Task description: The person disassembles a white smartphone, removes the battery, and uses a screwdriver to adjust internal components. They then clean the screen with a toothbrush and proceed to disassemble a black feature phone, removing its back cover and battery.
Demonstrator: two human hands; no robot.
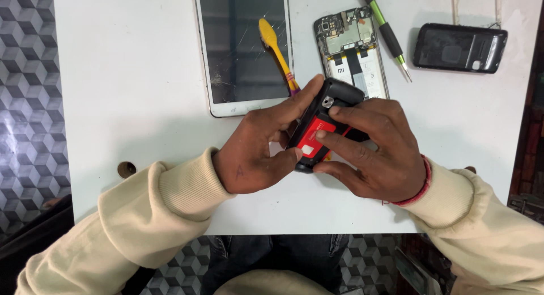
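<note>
Black phone (326, 122) with red battery gripped by left hand (258, 150) and right hand (374, 153), lower edge hidden.

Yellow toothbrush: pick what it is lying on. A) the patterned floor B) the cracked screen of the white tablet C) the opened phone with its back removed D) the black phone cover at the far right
B, since the yellow toothbrush lies slantwise across the cracked glass of the white tablet, left of the opened phone and beyond the hands.
</note>
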